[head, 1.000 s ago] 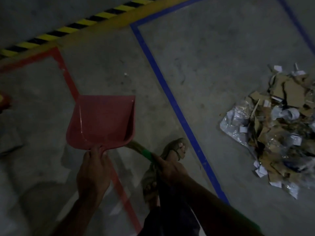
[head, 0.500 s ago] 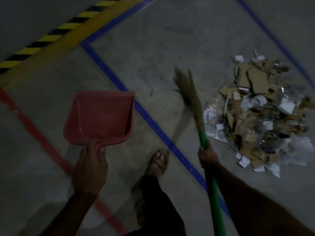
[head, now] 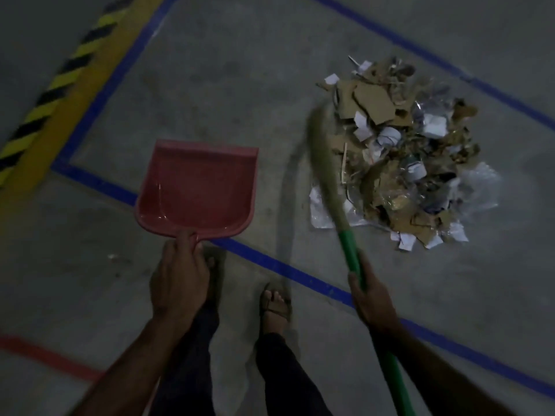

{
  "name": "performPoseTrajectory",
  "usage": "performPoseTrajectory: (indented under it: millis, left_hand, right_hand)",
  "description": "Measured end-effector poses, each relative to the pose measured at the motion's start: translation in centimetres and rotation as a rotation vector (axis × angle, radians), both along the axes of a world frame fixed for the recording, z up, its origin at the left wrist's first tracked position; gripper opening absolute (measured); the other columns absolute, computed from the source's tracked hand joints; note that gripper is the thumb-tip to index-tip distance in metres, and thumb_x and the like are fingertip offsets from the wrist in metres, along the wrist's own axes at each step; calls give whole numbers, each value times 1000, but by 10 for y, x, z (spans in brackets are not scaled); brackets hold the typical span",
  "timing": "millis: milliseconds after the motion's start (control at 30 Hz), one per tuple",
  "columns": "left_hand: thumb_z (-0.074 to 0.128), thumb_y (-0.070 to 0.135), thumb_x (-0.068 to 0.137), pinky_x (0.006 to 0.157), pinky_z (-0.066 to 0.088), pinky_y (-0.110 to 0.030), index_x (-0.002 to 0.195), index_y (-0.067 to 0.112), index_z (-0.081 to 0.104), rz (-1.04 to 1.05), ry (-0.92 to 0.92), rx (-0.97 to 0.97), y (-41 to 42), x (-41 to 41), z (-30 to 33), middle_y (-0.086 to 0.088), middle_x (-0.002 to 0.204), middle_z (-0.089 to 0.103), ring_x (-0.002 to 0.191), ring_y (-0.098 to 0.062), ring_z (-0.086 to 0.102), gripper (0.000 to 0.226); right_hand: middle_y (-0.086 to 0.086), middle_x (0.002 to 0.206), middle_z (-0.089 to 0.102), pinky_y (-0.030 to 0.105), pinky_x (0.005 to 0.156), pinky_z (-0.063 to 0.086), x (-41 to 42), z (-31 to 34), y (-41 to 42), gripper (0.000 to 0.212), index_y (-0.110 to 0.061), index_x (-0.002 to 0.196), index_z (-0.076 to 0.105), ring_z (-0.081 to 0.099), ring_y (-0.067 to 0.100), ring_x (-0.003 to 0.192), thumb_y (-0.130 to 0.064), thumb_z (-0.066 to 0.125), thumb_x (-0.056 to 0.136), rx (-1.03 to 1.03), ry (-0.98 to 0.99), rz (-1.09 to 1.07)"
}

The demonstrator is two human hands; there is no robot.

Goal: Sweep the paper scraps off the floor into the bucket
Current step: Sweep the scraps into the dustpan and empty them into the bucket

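Note:
A heap of paper scraps (head: 399, 151), torn cardboard and clear plastic lies on the concrete floor at the right. My right hand (head: 372, 295) grips the green handle of a broom (head: 350, 246), whose straw head reaches along the heap's left edge. My left hand (head: 180, 274) grips the short handle of a red dustpan (head: 198, 187), held level above the floor to the left of the heap. No bucket is in view.
Blue tape lines (head: 270, 265) mark a box on the floor around the heap. A yellow band with black stripes (head: 45, 109) runs along the far left, and a red line (head: 45, 355) crosses the lower left. My two sandalled feet (head: 276, 304) stand just before the blue line.
I have stepped closer to the heap, which now lies nearer the middle of the view. The broom swung from behind the dustpan to the heap's left edge. The dustpan stays in my left hand.

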State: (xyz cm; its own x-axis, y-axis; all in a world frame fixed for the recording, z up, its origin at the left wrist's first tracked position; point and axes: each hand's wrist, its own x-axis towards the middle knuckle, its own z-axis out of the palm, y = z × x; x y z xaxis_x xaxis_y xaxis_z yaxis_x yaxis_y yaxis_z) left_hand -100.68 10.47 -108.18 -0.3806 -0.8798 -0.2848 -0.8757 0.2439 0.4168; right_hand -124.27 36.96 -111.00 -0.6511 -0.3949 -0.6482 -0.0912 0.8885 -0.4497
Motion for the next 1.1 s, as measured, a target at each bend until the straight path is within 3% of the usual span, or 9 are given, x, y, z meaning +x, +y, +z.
performPoseTrajectory:
  millis: [100, 233, 333, 467, 633, 733, 833, 900, 1100]
  left_hand:
    - [45, 22, 100, 72, 47, -43, 132, 19, 50, -8, 12, -6, -27, -10, 4, -16, 114, 58, 95, -38, 59, 33]
    - [47, 19, 100, 69, 43, -40, 133, 19, 49, -152, -56, 4, -72, -11, 4, -17, 112, 58, 95, -39, 59, 34]
    - [49, 20, 99, 67, 50, -44, 132, 20, 50, -276, -60, -4, -106, -4, 5, -14, 109, 59, 91, -38, 60, 32]
    - [48, 23, 100, 66, 51, -45, 129, 18, 51, -372, -65, 2, -152, -8, -4, -13, 107, 59, 90, -36, 60, 29]
    - [47, 24, 100, 66, 53, -47, 126, 19, 51, -391, -59, 32, -185, -32, -7, -13, 107, 60, 88, -35, 60, 27]
    - [49, 21, 99, 64, 52, -46, 128, 18, 50, -438, -44, 19, -204, -54, -3, -13, 106, 59, 87, -35, 60, 29]
    - [50, 21, 99, 68, 52, -47, 129, 18, 49, -475, -16, 17, -218, -78, -1, -13, 106, 59, 91, -35, 59, 30]
    - [50, 21, 99, 71, 51, -48, 129, 18, 49, -476, -23, 14, -225, -98, -2, -14, 107, 58, 92, -36, 59, 30]
    - [46, 28, 101, 75, 51, -47, 127, 21, 47, -533, -45, -7, -246, -164, -9, -13, 110, 59, 94, -35, 59, 27]
  right_hand:
    - [-2, 105, 64, 30, 68, 46, 58, -13, -7, 64, -54, 152, 0, 63, 16, 87, -46, 40, 102, 75, -79, 274]
    - [11, 106, 61, 37, 76, 46, 87, -37, -55, 63, -52, 152, -3, 62, 32, 96, -54, 31, 99, 215, -124, 472]
    - [13, 106, 65, 40, 78, 53, 66, -53, -91, 62, -40, 157, 9, 64, 31, 93, -42, 38, 102, 273, -88, 310]
    - [6, 84, 63, 38, 62, 53, -2, -61, -129, 59, -33, 156, 14, 61, 20, 67, -37, 39, 102, 274, -6, 11]
    - [18, 107, 63, 41, 79, 52, -69, -40, -142, 60, -36, 155, 16, 63, 33, 83, -36, 42, 101, 222, 72, -317]
    - [10, 91, 66, 31, 63, 46, -68, -15, -144, 58, -36, 156, 16, 62, 22, 70, -36, 42, 103, 116, 124, -385]
    - [4, 75, 62, 23, 46, 42, -34, -5, -149, 57, -37, 156, 15, 59, 14, 56, -38, 41, 105, 30, 120, -395]
    - [0, 74, 61, 18, 45, 41, -6, -9, -156, 59, -39, 156, 10, 58, 11, 56, -38, 40, 105, 14, 73, -334]
    - [6, 104, 60, 38, 74, 51, 34, -65, -199, 64, -55, 151, 0, 62, 25, 91, -47, 38, 101, 128, -76, 42]
